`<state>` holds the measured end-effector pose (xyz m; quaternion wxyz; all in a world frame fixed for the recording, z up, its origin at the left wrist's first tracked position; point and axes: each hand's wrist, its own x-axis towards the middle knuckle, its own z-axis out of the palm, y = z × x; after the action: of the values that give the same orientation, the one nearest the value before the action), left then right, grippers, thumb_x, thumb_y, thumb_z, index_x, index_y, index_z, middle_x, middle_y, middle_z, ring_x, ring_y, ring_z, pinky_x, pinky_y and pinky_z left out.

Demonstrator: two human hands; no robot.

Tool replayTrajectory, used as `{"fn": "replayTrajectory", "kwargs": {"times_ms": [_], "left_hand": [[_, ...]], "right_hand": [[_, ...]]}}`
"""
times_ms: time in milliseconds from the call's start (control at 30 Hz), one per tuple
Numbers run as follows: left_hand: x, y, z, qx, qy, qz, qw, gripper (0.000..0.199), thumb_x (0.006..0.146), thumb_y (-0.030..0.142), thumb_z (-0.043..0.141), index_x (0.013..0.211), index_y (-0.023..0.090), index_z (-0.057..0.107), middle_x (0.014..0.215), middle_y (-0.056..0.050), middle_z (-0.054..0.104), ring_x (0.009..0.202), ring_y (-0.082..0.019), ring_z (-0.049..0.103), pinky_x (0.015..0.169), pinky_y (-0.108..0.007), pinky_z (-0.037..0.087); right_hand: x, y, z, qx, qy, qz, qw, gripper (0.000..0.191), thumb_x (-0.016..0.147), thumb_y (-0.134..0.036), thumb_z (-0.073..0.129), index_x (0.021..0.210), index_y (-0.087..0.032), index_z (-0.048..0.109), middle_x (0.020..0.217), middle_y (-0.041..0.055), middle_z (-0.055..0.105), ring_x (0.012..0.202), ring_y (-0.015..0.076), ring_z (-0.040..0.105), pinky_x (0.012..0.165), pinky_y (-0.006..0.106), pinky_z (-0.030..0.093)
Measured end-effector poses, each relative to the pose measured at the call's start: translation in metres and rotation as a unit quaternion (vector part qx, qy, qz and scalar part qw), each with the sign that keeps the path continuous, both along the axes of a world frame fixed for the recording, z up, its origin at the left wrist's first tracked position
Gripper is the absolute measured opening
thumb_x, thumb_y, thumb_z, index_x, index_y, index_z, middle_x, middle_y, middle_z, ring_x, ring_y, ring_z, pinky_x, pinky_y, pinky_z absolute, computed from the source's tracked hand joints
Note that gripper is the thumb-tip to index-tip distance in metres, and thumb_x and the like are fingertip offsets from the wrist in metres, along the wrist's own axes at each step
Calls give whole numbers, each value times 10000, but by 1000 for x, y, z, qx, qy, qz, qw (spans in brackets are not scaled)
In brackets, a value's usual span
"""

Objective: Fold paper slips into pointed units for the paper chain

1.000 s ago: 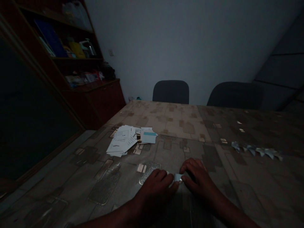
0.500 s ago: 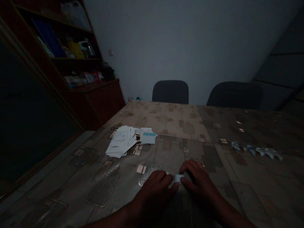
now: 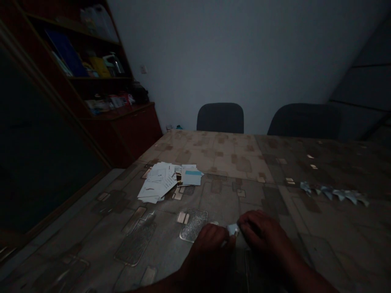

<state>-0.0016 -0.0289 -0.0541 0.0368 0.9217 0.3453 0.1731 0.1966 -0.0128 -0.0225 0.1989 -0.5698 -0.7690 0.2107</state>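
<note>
A small piece of pale paper lies between my two hands near the front of the table. My left hand has curled fingers and pinches the paper's left side. At its right edge my right hand is closed, fingertips against the paper. Further left lies a spread pile of white cards, beside a card with a blue stripe. Over on the right, a row of small folded paper pieces rests on the table. The dim light hides the paper's folds.
A patterned cloth covers the table. Two dark chairs stand behind its far edge, against a pale wall. On the left is a reddish wooden cabinet with filled shelves.
Both hands have shifted slightly right and down with the paper. The paper now looks tilted and shows more of its surface. The camera view has moved a little.
</note>
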Motion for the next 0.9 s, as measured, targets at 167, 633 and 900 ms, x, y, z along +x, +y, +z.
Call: {"fn": "replayTrajectory", "kwargs": {"times_ms": [167, 633, 900], "left_hand": [[1, 0, 3, -48, -22, -24, 998, 271, 786, 164, 625, 1048, 186, 557, 922, -42, 614, 797, -201, 517, 718, -332, 424], [-16, 68, 25, 46, -73, -201, 976, 126, 963, 223, 516, 982, 189, 635, 957, -43, 677, 892, -162, 574, 798, -316, 414], [-10, 69, 17, 60, -31, -239, 969, 78, 935, 232, 586, 993, 205, 629, 978, -24, 690, 916, -155, 575, 826, -320, 408]], "right_hand": [[-5, -3, 1, -21, -69, 17, 997, 141, 832, -127, 530, 772, -213, 625, 827, 41, 676, 833, 232, 594, 771, 371, 391], [6, 3, -8, -24, -17, 5, 1000, 88, 748, -129, 615, 768, -211, 642, 782, 6, 644, 805, 200, 563, 742, 314, 350], [24, 10, 3, -34, 43, -29, 998, 108, 779, -153, 546, 694, -189, 603, 696, 1, 611, 677, 168, 553, 633, 272, 373]]}}
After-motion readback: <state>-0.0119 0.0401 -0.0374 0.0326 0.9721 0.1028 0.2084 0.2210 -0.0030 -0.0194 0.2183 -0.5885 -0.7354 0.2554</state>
